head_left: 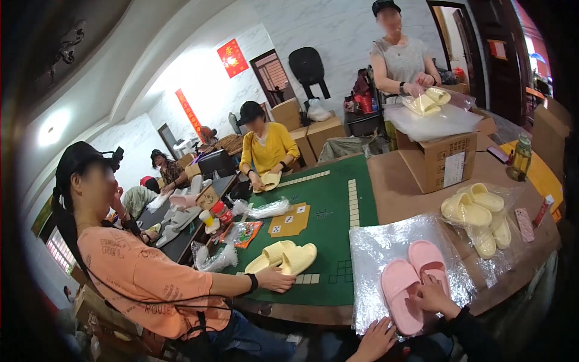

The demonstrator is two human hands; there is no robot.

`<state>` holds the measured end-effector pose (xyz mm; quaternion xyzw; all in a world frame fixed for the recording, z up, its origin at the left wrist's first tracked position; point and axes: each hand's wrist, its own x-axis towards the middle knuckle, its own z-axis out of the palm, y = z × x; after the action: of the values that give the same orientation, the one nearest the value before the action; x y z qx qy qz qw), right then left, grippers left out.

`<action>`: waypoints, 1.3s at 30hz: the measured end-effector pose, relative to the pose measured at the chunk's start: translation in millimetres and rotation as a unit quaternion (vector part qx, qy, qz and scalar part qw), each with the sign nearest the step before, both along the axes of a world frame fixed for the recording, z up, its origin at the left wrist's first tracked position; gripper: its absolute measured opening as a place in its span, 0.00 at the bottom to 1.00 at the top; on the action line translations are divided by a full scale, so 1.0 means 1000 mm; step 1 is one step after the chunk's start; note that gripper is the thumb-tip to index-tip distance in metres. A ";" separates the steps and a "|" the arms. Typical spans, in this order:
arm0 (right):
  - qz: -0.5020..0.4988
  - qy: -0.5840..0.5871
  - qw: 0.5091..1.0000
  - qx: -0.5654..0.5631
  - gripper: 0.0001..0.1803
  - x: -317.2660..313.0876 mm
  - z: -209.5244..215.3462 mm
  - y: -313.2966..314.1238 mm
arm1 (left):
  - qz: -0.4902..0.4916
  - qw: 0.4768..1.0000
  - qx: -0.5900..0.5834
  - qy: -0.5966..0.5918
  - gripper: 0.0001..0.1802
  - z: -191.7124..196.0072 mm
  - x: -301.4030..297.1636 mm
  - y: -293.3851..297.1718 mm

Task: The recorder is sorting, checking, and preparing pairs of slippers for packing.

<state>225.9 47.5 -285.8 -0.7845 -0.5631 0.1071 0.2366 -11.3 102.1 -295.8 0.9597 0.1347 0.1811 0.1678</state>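
Evidently, the left hand [375,341] lies nearest, fingers spread beside the pink slippers [400,283]; the right hand [435,297] bends its fingers over the pair, grip undeterminable. The slippers lie on clear plastic sheets [368,259], near right on the tabletop [389,202]. Positioning appears in hand; lifting would call for closing both hands. Farther right: bagged yellow slippers [467,208].

Left of the pink slippers [403,295], bare plastic sheets [367,262] give your left hand [375,339] a path onto the green mat [335,250]. There, a co-worker's hand [276,280] and yellow slippers [298,258] bar the near left. Bagged slippers [467,211] obstruct you ahead-right; a cardboard box [437,161] blocks farther ahead, brown tabletop [401,209] open before it.
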 end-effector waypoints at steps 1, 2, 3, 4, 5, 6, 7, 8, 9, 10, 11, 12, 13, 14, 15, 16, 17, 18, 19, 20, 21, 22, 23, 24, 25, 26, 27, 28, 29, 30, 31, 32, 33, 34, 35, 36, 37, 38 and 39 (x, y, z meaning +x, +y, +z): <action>0.000 -0.006 1.000 -0.029 0.20 0.000 0.008 0.002 | -0.006 1.000 -0.010 0.001 0.21 0.000 -0.001 0.000; -0.001 -0.012 0.998 -0.058 0.20 0.000 0.014 0.004 | -0.001 1.000 -0.011 0.002 0.21 -0.001 -0.002 0.000; -0.003 -0.016 0.999 -0.049 0.21 -0.002 0.017 0.006 | -0.005 1.000 -0.001 0.010 0.22 -0.002 -0.002 0.001; -0.002 -0.016 0.999 -0.048 0.21 0.000 0.012 0.007 | -0.010 1.000 0.008 0.017 0.24 -0.002 -0.001 0.001; -0.008 -0.012 0.999 -0.039 0.21 0.003 0.004 0.008 | -0.010 1.000 0.008 0.017 0.24 -0.002 -0.001 0.000; -0.015 -0.008 0.999 -0.031 0.21 0.005 0.000 0.008 | -0.016 1.000 0.014 0.022 0.25 -0.002 0.000 -0.003; -0.015 -0.007 0.999 -0.031 0.21 0.005 0.001 0.007 | -0.023 0.999 0.019 0.027 0.26 -0.001 0.000 -0.006; -0.023 0.002 1.000 -0.015 0.19 0.005 0.004 0.005 | -0.030 0.999 0.024 0.032 0.27 -0.001 0.001 -0.008; -0.031 0.010 0.999 0.001 0.18 0.006 0.007 0.002 | -0.037 0.998 0.029 0.036 0.28 0.000 0.002 -0.011; -0.031 0.010 0.999 0.001 0.18 0.006 0.007 -0.003 | -0.044 0.998 0.034 0.040 0.28 0.000 0.004 -0.012; -0.027 -0.001 0.999 0.030 0.17 0.007 0.006 -0.010 | -0.068 0.995 0.036 0.063 0.30 -0.003 0.005 -0.015; -0.023 -0.010 0.998 0.058 0.15 0.007 0.007 -0.016 | -0.067 0.995 0.036 0.063 0.30 0.000 0.005 -0.016; -0.024 -0.009 0.998 0.060 0.14 0.004 0.015 -0.020 | -0.080 0.995 0.017 0.057 0.30 0.005 0.004 -0.018; -0.023 -0.009 0.998 0.059 0.14 0.002 0.019 -0.026 | -0.092 0.995 -0.002 0.049 0.29 0.007 0.004 -0.019; -0.020 -0.014 0.998 0.056 0.14 0.000 0.023 -0.035 | -0.075 0.996 0.005 0.056 0.28 0.006 0.003 -0.021; -0.016 -0.020 0.998 0.053 0.15 -0.002 0.026 -0.043 | -0.077 0.995 0.002 0.057 0.28 0.004 0.005 -0.020; -0.016 0.024 0.999 0.042 0.18 -0.003 0.030 -0.047 | -0.056 0.996 -0.003 0.065 0.27 0.002 0.006 -0.018; -0.017 0.026 0.999 0.039 0.18 -0.005 0.030 -0.047 | -0.036 0.997 -0.008 0.073 0.26 -0.001 0.007 -0.017; -0.011 0.052 0.998 0.046 0.20 -0.007 0.030 -0.048 | -0.026 0.998 0.007 0.061 0.24 -0.005 0.010 -0.015; -0.005 0.076 0.996 0.051 0.21 -0.009 0.028 -0.051 | -0.028 0.998 0.003 0.061 0.24 -0.004 0.013 -0.016; -0.003 0.056 0.997 0.058 0.23 -0.007 0.017 -0.049 | -0.023 0.999 0.016 0.047 0.23 -0.002 0.015 -0.014; 0.000 0.057 0.997 0.056 0.23 -0.005 0.013 -0.049 | -0.018 0.999 0.029 0.033 0.22 0.000 0.016 -0.014; -0.009 0.042 0.999 0.016 0.23 -0.003 0.013 -0.047 | -0.015 0.999 0.027 0.034 0.22 0.002 0.017 -0.016; -0.014 0.027 0.999 -0.022 0.24 0.000 0.011 -0.043 | -0.021 0.998 0.029 0.043 0.22 0.003 0.017 -0.016; -0.023 -0.018 0.998 -0.049 0.27 0.008 -0.003 -0.041 | -0.033 0.998 0.031 0.049 0.23 0.005 0.020 -0.016; -0.024 -0.019 0.998 -0.049 0.27 0.013 -0.010 -0.039 | -0.045 0.997 0.034 0.054 0.23 0.007 0.022 -0.016; -0.030 -0.004 0.997 -0.074 0.27 0.014 -0.014 -0.036 | -0.045 0.997 0.034 0.055 0.23 0.008 0.021 -0.017; -0.037 0.011 0.994 -0.099 0.28 0.014 -0.014 -0.034 | -0.054 0.996 0.042 0.058 0.23 0.009 0.020 -0.018; -0.038 0.012 0.994 -0.099 0.28 0.014 -0.010 -0.033 | -0.064 0.995 0.050 0.060 0.23 0.010 0.019 -0.018; -0.036 0.030 0.992 -0.119 0.28 0.009 0.001 -0.028 | -0.062 0.995 0.049 0.060 0.23 0.003 0.018 -0.018; -0.033 0.047 0.989 -0.138 0.28 0.007 0.008 -0.026 | -0.051 0.996 0.057 0.037 0.21 -0.005 0.019 -0.018; -0.031 0.046 0.989 -0.138 0.28 0.008 0.006 -0.027 | -0.040 0.997 0.064 0.013 0.19 -0.012 0.019 -0.019; -0.021 0.054 0.988 -0.142 0.28 0.014 -0.001 -0.029 | -0.041 0.997 0.064 0.011 0.19 -0.011 0.021 -0.019; -0.011 0.063 0.987 -0.146 0.29 0.017 -0.005 -0.032 | -0.049 0.997 0.065 0.010 0.17 -0.009 0.022 -0.018; -0.013 0.060 0.987 -0.146 0.29 0.017 -0.006 -0.036 | -0.058 0.996 0.066 0.009 0.15 -0.008 0.023 -0.017; -0.006 0.082 0.993 -0.087 0.26 0.017 -0.003 -0.044 | -0.060 0.996 0.064 0.004 0.15 -0.014 0.023 -0.016; 0.005 0.104 0.994 -0.026 0.25 0.016 0.002 -0.050 | -0.046 0.997 0.067 0.010 0.13 -0.022 0.021 -0.012; 0.004 0.100 0.995 -0.028 0.25 0.016 0.012 -0.057 | -0.033 0.997 0.071 0.015 0.11 -0.031 0.020 -0.009; 0.003 0.138 0.990 0.009 0.24 0.015 0.026 -0.068 | -0.043 0.996 0.047 0.055 0.14 -0.020 0.018 -0.007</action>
<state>240.4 -20.0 -259.7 -0.7582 -0.5287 0.2103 0.3184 6.8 95.0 -316.1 0.9799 0.0937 0.1267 0.1226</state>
